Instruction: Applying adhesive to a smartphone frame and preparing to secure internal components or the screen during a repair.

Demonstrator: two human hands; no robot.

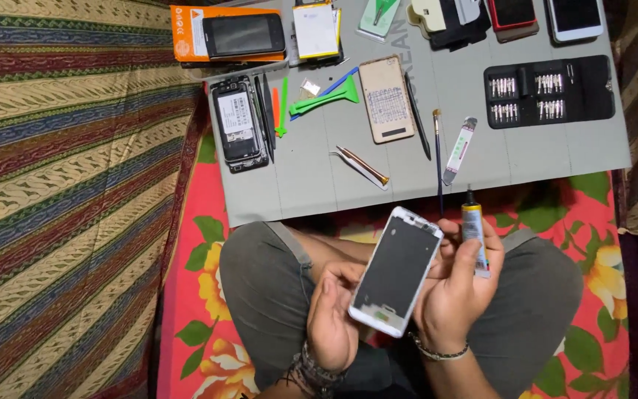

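Note:
A white phone frame with a dark inner face [396, 270] is held tilted over my lap. My left hand [331, 314] grips its lower left edge. My right hand [455, 284] supports its right side and also holds a small glue tube [473, 229] with a black nozzle pointing up, away from the frame.
A grey work mat [311, 185] lies ahead with an opened black phone [238, 124], green and orange pry tools [324, 100], a beige phone back [386, 100], tweezers [362, 165], a thin brush [438, 159], a flat silver tool [459, 150] and a black screwdriver bit case [549, 91]. Striped cloth covers the left.

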